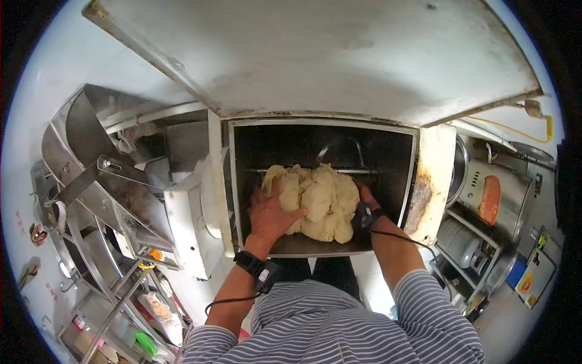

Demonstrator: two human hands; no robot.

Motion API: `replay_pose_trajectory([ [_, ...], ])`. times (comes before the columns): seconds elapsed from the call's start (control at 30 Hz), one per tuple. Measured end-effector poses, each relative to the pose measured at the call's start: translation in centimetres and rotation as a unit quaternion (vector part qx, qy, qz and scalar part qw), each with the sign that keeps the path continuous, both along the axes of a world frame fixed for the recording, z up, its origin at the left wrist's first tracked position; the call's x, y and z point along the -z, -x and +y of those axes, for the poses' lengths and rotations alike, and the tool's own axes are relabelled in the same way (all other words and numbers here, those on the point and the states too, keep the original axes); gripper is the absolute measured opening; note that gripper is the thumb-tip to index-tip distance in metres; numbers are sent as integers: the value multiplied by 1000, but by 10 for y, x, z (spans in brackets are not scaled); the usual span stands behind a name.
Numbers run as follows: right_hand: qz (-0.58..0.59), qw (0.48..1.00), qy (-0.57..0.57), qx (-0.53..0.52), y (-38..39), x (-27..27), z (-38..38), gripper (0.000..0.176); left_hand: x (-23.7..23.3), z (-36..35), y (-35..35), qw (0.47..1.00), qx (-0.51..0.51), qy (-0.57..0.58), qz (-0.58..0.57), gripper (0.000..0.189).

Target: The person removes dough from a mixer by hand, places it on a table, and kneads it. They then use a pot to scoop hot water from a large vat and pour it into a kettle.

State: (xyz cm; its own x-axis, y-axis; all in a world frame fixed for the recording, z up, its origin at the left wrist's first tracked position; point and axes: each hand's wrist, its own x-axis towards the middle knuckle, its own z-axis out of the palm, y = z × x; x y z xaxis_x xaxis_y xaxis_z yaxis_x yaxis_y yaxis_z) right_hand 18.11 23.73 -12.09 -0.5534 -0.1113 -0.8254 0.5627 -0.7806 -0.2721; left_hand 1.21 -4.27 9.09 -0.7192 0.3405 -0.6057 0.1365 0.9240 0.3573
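A large lumpy mass of pale dough point(324, 203) fills the front middle of a metal mixer tub point(388, 145). My left hand point(273, 212) grips the dough's left side, its thumb reaching over the top and its fingers spread around the edge. On the opposite side, my right hand point(366, 199) holds the dough's right edge; most of its fingers are hidden behind the dough. Behind the dough, a curved metal mixing bar point(342, 142) shows inside the dark tub.
The mixer's wide lid point(364, 54) stands raised above the tub. To the left is a steel machine with a curved chute point(79, 164), above a metal rack point(115, 297). On the right are a gas cylinder point(458, 242) and a steel cabinet point(497, 194). Cables run from both wrist bands.
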Motion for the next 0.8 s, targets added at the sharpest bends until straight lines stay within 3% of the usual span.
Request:
replay_pose_trajectory([
  [0.1,3,996,-55,-70,5,-1,-23,44,-5,5,10,997,24,53,-56,107],
  [0.2,9,996,-51,-79,14,4,-39,44,7,8,7,995,43,88,-31,110],
  [0.53,51,997,-6,-61,26,-53,-48,44,26,-7,17,995,60,28,-81,108],
  [0.7,96,994,-3,-59,52,-88,-58,44,30,-18,22,968,-63,-196,-147,93],
  [0.8,122,991,-7,-62,67,-109,-67,44,19,-13,17,963,-125,-200,-130,81],
])
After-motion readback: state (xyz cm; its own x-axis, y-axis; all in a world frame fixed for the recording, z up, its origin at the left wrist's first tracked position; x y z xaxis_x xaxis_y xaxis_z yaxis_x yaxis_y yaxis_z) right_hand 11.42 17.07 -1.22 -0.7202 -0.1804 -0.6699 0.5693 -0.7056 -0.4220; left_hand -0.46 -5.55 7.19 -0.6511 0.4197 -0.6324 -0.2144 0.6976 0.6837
